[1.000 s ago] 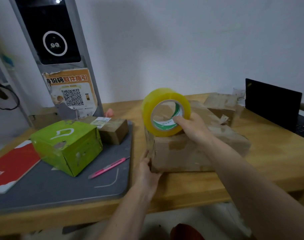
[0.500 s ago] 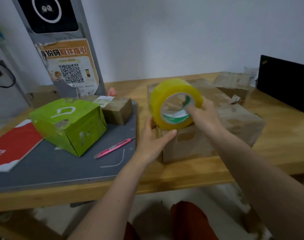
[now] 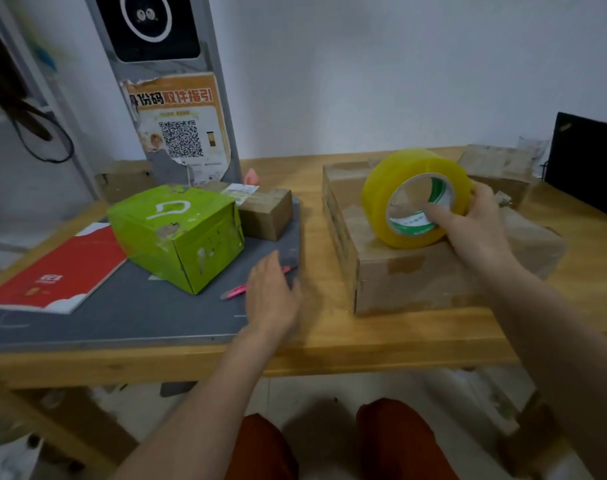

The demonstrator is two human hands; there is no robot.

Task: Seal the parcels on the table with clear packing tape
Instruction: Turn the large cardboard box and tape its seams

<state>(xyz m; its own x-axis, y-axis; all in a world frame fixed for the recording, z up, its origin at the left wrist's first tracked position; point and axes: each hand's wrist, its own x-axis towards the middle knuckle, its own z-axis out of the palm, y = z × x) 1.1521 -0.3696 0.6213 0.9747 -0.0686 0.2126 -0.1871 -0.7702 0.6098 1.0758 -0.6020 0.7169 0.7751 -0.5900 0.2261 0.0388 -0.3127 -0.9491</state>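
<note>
A large brown cardboard parcel [image 3: 416, 282] lies on the wooden table [image 3: 381, 337] at the right. On its top stands a fat roll of yellowish clear packing tape [image 3: 381, 199], on edge. My right hand [image 3: 475, 230] grips the roll, thumb in the core and fingers over the far rim. My left hand [image 3: 271, 296], blurred and with relaxed fingers, hovers over the grey mat's right edge, above a pink utility knife [image 3: 236, 291], holding nothing. A green box [image 3: 177, 237] and a small brown parcel [image 3: 264, 216] sit on the mat.
A grey mat [image 3: 122, 317] covers the table's left part, with a red booklet [image 3: 53, 271] on it. A grey kiosk post with a QR poster [image 3: 181, 133] stands behind. Another crumpled parcel [image 3: 496, 164] and a black laptop screen [image 3: 586, 164] are at the far right.
My left hand has left the parcel's front corner and tape roll and swung left over the pink knife. My right hand has kept the roll on the parcel.
</note>
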